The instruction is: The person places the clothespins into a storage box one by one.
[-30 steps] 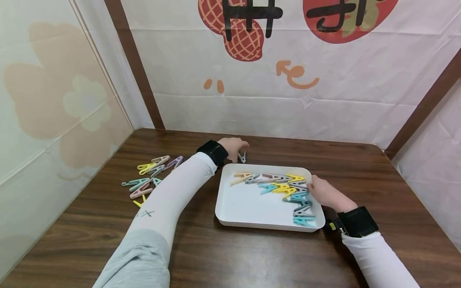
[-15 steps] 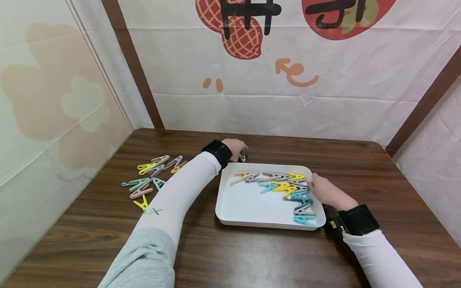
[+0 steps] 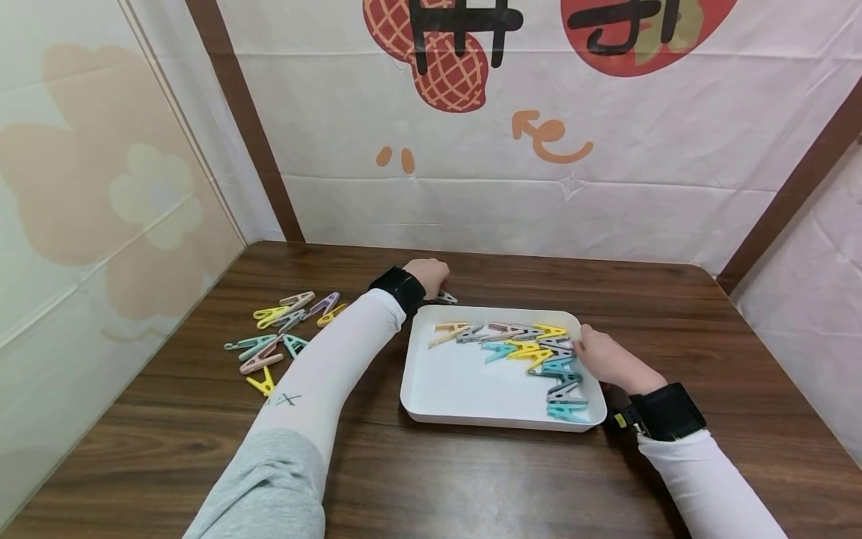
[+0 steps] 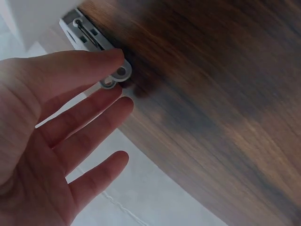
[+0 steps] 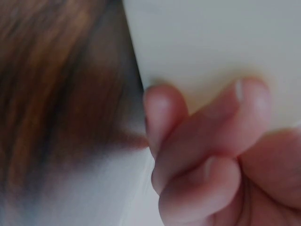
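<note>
Just beyond the far rim of a white tray [image 3: 465, 382], my left hand [image 3: 427, 275] pinches a grey clothespin [image 4: 87, 35] between thumb and index finger, its other fingers spread loosely. The clothespin lies low over the table, its round-holed end at the fingertips. On the tray's right side, my right hand [image 3: 613, 361] grips the wall, with curled fingers [image 5: 202, 188] against the outside in the right wrist view. Inside the tray, yellow clothespins [image 3: 528, 350], teal clothespins [image 3: 566, 408] and tan clothespins [image 3: 450, 333] lie in a bent row along the back and right.
At the left of the brown table [image 3: 377, 479] lies a loose pile of clothespins, with a purple clothespin [image 3: 325, 303], a pink clothespin [image 3: 260, 364] and a yellow clothespin [image 3: 263, 383] among them. A white printed cloth [image 3: 431, 209] hangs behind the table.
My left fingers have come down and closed on the grey clothespin, which has turned and shifted slightly left. My right hand and the tray have stayed in place.
</note>
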A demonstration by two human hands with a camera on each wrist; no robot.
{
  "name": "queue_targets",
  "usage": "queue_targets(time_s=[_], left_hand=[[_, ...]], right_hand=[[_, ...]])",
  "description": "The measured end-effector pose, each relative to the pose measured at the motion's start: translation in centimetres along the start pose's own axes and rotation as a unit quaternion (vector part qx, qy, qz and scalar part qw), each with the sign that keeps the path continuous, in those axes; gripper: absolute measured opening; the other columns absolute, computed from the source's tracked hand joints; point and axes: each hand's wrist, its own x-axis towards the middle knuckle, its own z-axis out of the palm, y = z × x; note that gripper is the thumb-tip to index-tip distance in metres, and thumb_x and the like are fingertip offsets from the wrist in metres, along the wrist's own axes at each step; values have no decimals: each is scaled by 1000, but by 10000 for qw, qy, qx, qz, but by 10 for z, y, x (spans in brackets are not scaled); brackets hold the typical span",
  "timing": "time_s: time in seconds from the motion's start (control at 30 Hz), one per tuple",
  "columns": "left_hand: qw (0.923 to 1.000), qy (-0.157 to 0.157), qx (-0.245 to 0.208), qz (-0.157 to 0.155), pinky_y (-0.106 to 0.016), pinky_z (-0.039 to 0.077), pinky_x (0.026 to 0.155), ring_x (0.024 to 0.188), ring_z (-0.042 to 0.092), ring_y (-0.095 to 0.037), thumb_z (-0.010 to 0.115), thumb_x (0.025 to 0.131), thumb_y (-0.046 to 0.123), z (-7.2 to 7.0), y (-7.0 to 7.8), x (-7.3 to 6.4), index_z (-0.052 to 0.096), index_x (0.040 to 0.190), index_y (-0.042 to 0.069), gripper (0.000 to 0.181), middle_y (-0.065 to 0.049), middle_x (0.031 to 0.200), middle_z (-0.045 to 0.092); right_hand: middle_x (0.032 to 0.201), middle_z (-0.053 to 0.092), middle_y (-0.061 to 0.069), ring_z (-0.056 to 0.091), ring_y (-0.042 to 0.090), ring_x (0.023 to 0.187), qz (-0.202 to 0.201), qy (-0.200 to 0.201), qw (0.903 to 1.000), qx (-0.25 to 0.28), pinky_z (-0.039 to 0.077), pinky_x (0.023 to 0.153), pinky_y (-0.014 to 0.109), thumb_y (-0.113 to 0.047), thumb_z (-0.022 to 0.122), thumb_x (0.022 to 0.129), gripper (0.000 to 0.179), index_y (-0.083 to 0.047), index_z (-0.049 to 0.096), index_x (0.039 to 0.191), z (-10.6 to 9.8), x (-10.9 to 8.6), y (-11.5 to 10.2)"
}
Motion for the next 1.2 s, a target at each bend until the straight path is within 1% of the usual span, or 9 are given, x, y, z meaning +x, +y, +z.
queue_targets(time_s=[0.13, 0.27, 0.43, 0.53, 0.67, 0.77, 0.93, 1.07, 1.2], left_hand=[[9995, -2, -282, -104, -36, 50, 78, 90, 63, -22, 68, 87, 6, 5, -7, -2, 72, 100, 9, 14, -6, 99, 68], [9974, 231, -672, -156, -36, 49, 74, 83, 60, -20, 74, 85, 17, 7, -16, -6, 71, 99, 8, 17, -5, 94, 67], [9921, 616, -1083, -168, -36, 46, 72, 78, 55, -20, 73, 86, 24, -1, -26, -17, 68, 101, 9, 22, -3, 90, 63], [9890, 838, -1213, -67, -36, 44, 70, 76, 53, -20, 71, 87, 27, -9, -26, -27, 66, 102, 10, 23, -3, 87, 60], [9840, 1113, -1385, 136, -33, 41, 64, 71, 50, -19, 71, 87, 28, -17, -18, -45, 63, 102, 11, 24, -1, 81, 58], [9815, 1184, -1465, 337, -32, 39, 61, 68, 49, -18, 70, 88, 27, -21, -9, -57, 62, 103, 11, 24, 0, 80, 57], [9817, 1070, -1407, 708, -30, 40, 62, 69, 50, -15, 68, 89, 27, -24, 8, -74, 62, 104, 11, 23, 1, 83, 59], [9834, 890, -1336, 849, -30, 44, 66, 74, 52, -15, 68, 88, 27, -26, 21, -85, 63, 106, 11, 25, 1, 87, 61], [9863, 678, -1150, 968, -30, 46, 69, 79, 54, -14, 69, 87, 29, -24, 32, -94, 64, 109, 11, 29, 1, 92, 62]], right_hand=[[99, 51, 24, 54, 22, 65, -20, -14, 10000, 12, 44, 49, 34, -13, 35, 105, 43, 18, 26, 133, 1, -1, 0], [100, 51, 24, 53, 22, 65, -13, -35, 10000, 2, 44, 49, 34, -13, 35, 105, 44, 18, 25, 133, 1, -1, 1], [104, 50, 26, 54, 22, 71, -47, -43, 10000, 14, 45, 51, 34, -15, 35, 106, 44, 18, 25, 134, -2, -1, 1], [104, 51, 26, 55, 23, 71, -9, -63, 10000, 33, 46, 51, 34, -15, 34, 106, 43, 17, 26, 134, -3, -1, 1], [104, 51, 25, 54, 23, 70, 2, -48, 10000, 9, 46, 51, 34, -14, 34, 105, 42, 17, 26, 133, -3, -1, 0], [104, 51, 25, 55, 22, 71, -35, -6, 10000, -17, 46, 50, 34, -13, 34, 105, 42, 17, 26, 133, -3, -1, -1], [103, 51, 25, 55, 22, 67, 13, -10, 10000, 14, 46, 49, 34, -13, 34, 105, 42, 17, 25, 134, -1, -1, 0], [104, 51, 26, 54, 22, 66, 43, -20, 10000, 13, 46, 49, 34, -13, 34, 105, 43, 17, 25, 135, 0, 0, 0], [105, 51, 26, 55, 22, 68, 58, -27, 10000, 23, 46, 50, 34, -13, 35, 105, 43, 17, 25, 135, -1, 1, 0]])
